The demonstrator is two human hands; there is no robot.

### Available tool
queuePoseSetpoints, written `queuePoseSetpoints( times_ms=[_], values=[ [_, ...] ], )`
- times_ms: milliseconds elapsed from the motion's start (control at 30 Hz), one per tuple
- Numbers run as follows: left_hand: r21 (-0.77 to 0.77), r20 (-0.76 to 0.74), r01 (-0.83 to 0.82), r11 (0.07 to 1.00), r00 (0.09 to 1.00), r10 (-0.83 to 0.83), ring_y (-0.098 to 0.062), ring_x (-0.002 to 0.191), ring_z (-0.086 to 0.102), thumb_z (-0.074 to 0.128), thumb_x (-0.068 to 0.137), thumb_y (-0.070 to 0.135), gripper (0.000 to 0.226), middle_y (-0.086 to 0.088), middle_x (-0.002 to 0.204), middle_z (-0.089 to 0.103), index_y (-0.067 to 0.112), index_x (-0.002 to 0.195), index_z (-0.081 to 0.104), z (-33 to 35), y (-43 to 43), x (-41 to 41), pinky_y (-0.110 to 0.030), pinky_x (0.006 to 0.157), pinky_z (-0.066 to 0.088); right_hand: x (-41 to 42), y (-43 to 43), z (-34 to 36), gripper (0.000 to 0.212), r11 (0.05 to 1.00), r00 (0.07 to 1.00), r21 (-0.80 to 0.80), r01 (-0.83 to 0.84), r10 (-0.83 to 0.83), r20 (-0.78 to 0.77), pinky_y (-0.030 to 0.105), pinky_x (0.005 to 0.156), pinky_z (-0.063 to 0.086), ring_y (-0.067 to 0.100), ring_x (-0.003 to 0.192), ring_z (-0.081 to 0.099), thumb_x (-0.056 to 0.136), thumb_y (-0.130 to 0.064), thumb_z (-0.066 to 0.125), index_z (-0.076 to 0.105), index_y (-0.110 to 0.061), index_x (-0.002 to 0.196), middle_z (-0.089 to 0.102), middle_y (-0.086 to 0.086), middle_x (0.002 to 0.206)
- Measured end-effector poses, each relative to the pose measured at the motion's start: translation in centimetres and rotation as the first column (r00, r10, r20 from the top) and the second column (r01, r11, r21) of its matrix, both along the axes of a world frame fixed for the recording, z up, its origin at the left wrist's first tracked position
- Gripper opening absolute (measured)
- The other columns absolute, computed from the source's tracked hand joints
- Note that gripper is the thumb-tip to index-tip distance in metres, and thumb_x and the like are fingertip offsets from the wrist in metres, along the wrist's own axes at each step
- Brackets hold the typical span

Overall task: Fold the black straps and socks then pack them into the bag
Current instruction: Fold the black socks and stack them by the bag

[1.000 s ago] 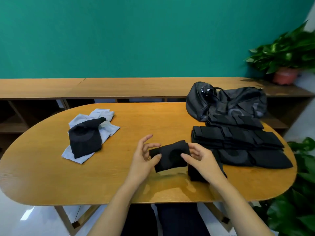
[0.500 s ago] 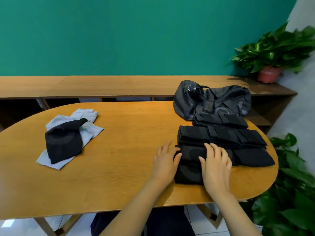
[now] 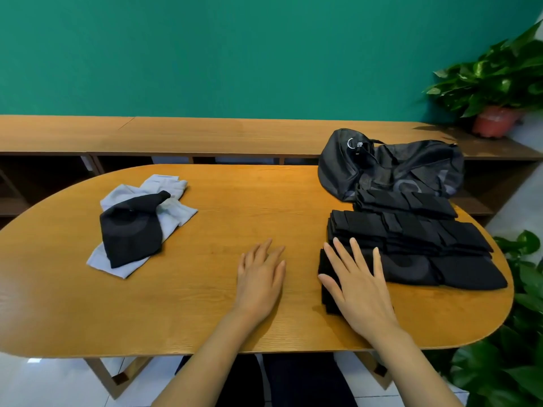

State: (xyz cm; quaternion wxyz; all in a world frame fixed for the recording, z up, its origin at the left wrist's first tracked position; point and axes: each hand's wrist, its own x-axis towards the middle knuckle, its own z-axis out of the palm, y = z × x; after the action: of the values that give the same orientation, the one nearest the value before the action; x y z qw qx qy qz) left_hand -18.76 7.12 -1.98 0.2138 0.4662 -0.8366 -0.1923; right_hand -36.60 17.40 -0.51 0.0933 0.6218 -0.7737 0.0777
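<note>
A black bag (image 3: 390,165) lies at the table's far right. In front of it sit rows of folded black straps and socks (image 3: 411,233). My right hand (image 3: 357,284) lies flat with straight fingers on the nearest folded black piece (image 3: 324,292) at the stack's left end. My left hand (image 3: 260,276) is flat and open over the bare wood, just left of the stack, holding nothing. At the left, one unfolded black sock (image 3: 129,230) lies across pale grey socks (image 3: 176,207).
The oval wooden table (image 3: 205,318) has bare wood between the two piles. A long wooden shelf (image 3: 205,133) runs behind it under a green wall. A potted plant (image 3: 496,92) stands at the back right, and more leaves (image 3: 523,348) crowd the table's right end.
The folded black piece that both hands held a second ago now lies on the stack at the right. My left hand has drawn away from it to the left; my right hand stays on it.
</note>
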Motion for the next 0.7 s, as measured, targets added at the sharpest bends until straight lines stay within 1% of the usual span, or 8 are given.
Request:
queuePoseSetpoints(
  times_ms=[167,233,267,400,500,600,667,700],
  values=[
    [-0.027,0.022,-0.199,0.980,0.980,0.199,-0.019,0.145,0.017,0.035,0.103,0.040,0.044,0.003,0.158,0.025,0.031,0.146,0.038,0.1,-2.9,6.1,-0.042,0.120,0.008,4.1,-3.4,0.4,0.077,0.994,0.993,0.016,-0.109,0.108,0.054,0.048,0.118,-0.007,0.019,0.150,0.000,0.094,-0.067,-0.006,0.019,-0.027,0.155,0.020,-0.006,0.160],
    [-0.045,0.049,-0.273,0.961,0.960,0.275,-0.021,0.146,0.016,0.036,0.103,0.040,0.045,0.000,0.159,0.024,0.028,0.147,0.038,0.0,-4.1,9.1,-0.045,0.120,0.007,6.0,-4.7,0.5,0.082,0.987,0.986,0.048,-0.154,0.151,0.065,0.047,0.118,-0.013,0.017,0.150,-0.009,0.087,-0.068,-0.013,0.010,-0.029,0.155,0.012,-0.008,0.162],
    [-0.055,0.079,-0.309,0.949,0.946,0.313,-0.023,0.147,0.014,0.036,0.103,0.040,0.046,-0.003,0.159,0.023,0.027,0.147,0.037,-0.2,-4.7,10.5,-0.047,0.120,0.005,6.9,-5.3,0.5,0.083,0.983,0.983,0.060,-0.173,0.168,0.070,0.046,0.117,-0.014,0.016,0.149,-0.011,0.085,-0.068,-0.015,0.008,-0.029,0.155,0.010,-0.009,0.162],
    [-0.102,0.204,-0.436,0.894,0.871,0.448,-0.030,0.149,-0.001,0.039,0.101,0.041,0.044,-0.014,0.161,0.010,0.027,0.143,0.043,-1.0,-6.5,14.9,-0.055,0.117,-0.005,9.7,-7.5,0.0,0.085,0.970,0.972,0.083,-0.227,0.221,0.083,0.043,0.116,-0.019,0.014,0.149,-0.009,0.084,-0.068,-0.014,0.009,-0.028,0.156,0.013,-0.009,0.162],
    [-0.093,0.272,-0.478,0.873,0.832,0.484,-0.029,0.150,-0.003,0.035,0.101,0.046,0.049,-0.014,0.162,0.010,0.025,0.145,0.041,-1.5,-7.4,16.7,-0.056,0.116,-0.008,11.2,-8.8,-0.5,0.085,0.962,0.962,0.083,-0.258,0.249,0.110,0.040,0.116,-0.019,0.013,0.150,-0.004,0.085,-0.068,-0.011,0.015,-0.028,0.155,0.019,-0.010,0.161],
    [-0.099,0.248,-0.497,0.862,0.827,0.505,-0.024,0.150,0.003,0.034,0.101,0.046,0.054,-0.008,0.161,0.016,0.015,0.146,0.039,-1.7,-7.7,17.2,-0.057,0.116,-0.008,11.9,-9.6,-0.9,0.088,0.956,0.950,0.080,-0.283,0.268,0.160,0.037,0.116,-0.019,0.011,0.150,-0.001,0.083,-0.069,-0.012,0.019,-0.029,0.154,0.023,-0.012,0.159],
    [-0.163,0.182,-0.468,0.868,0.851,0.493,-0.021,0.150,0.009,0.038,0.101,0.041,0.052,-0.005,0.160,0.024,0.012,0.144,0.042,-1.9,-7.5,17.0,-0.055,0.116,-0.010,11.9,-9.8,-1.2,0.088,0.956,0.944,0.071,-0.283,0.265,0.197,0.035,0.115,-0.020,0.010,0.150,0.002,0.082,-0.070,-0.010,0.021,-0.029,0.154,0.026,-0.013,0.158],
    [-0.219,0.137,-0.427,0.877,0.877,0.461,-0.021,0.148,0.016,0.041,0.101,0.038,0.049,-0.005,0.157,0.031,0.011,0.141,0.047,-1.9,-7.3,16.8,-0.054,0.116,-0.009,11.7,-9.8,-1.4,0.088,0.958,0.944,0.067,-0.279,0.261,0.203,0.034,0.115,-0.021,0.009,0.150,0.002,0.083,-0.070,-0.010,0.022,-0.029,0.153,0.026,-0.013,0.158]
  ],
)
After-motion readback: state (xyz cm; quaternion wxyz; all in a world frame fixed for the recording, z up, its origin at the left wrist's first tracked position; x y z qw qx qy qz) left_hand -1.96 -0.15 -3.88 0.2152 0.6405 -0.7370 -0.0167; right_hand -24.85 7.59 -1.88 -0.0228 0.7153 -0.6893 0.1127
